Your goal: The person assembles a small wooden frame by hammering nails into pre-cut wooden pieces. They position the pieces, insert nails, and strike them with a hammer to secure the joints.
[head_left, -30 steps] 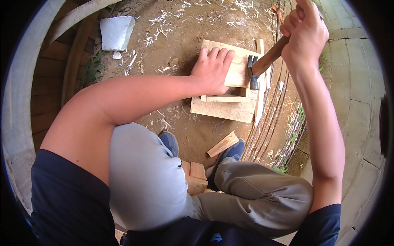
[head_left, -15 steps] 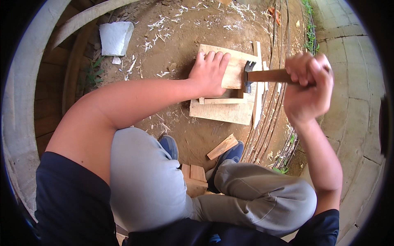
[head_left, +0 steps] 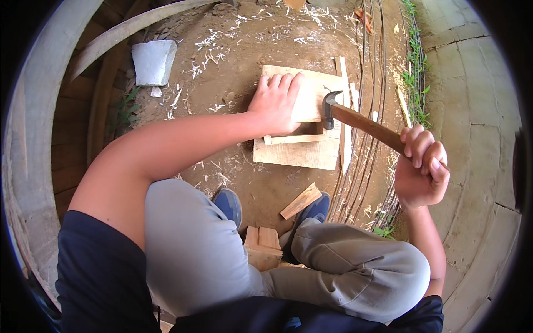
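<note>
My left hand (head_left: 273,104) presses down on a pale wooden board (head_left: 316,83), its fingers bent over the top and the thumb side hidden. Under that board is a small wooden frame (head_left: 297,139), partly open on the near side, resting on a wider flat plank (head_left: 297,155) on the ground. In my right hand (head_left: 423,169) is a claw hammer (head_left: 369,125), gripped toward the end of its wooden handle. The dark hammer head hangs over or beside the board's right edge; whether it touches cannot be made out. No nail is visible.
Long thin rods (head_left: 363,127) run along the ground to the right, beside a paved strip (head_left: 472,144). A grey stone slab (head_left: 154,62) lies at the far left. Wood blocks (head_left: 262,240) and an offcut (head_left: 301,200) lie near my feet, and shavings are scattered on the dirt.
My right hand has moved nearer to me, and the hammer handle now slants down to the right rather than lying level. My left hand still holds the board.
</note>
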A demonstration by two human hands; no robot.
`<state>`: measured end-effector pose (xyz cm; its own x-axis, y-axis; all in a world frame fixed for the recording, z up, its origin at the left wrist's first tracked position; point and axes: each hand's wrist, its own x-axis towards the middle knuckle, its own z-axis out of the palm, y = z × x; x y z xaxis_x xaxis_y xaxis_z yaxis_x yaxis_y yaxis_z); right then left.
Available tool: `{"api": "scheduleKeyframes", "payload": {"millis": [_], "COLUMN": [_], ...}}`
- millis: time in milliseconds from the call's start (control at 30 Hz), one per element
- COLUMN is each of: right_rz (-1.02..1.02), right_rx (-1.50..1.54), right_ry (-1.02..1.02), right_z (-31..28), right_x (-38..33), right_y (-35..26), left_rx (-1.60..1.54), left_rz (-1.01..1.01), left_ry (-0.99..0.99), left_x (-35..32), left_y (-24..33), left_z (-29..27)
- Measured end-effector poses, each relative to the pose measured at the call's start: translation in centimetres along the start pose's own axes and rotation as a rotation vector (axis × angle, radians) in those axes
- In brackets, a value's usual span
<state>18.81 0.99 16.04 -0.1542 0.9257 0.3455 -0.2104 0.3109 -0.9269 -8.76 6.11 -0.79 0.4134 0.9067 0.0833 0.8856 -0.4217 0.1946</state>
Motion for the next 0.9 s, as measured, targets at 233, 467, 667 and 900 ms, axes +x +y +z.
{"api": "scheduleKeyframes", "payload": {"millis": [233,467,667,900], "right_rz": [0.023,-0.021,-0.044,-0.052], "right_rx": [0.221,0.355,0.364,0.263], "right_ry": [0.238,0.342,0.400,0.419], "right_z": [-3.0,-6.7,-9.5,-10.9], "right_x": [-1.3,-1.6,-3.4,-5.5], "right_y": [1.1,1.3,0.8,1.8], "left_rx": [-0.043,-0.159,-0.172,-0.196], "left_rz": [-0.008,-0.005,-0.044,-0.029], "left_ry": [-0.123,-0.008,-0.046,-0.011], "left_x": [0.4,0.4,0.7,1.3], "left_y": [0.0,0.0,0.2,-0.5], "left_z": [-1.2,-0.4,-1.1,-2.1]}}
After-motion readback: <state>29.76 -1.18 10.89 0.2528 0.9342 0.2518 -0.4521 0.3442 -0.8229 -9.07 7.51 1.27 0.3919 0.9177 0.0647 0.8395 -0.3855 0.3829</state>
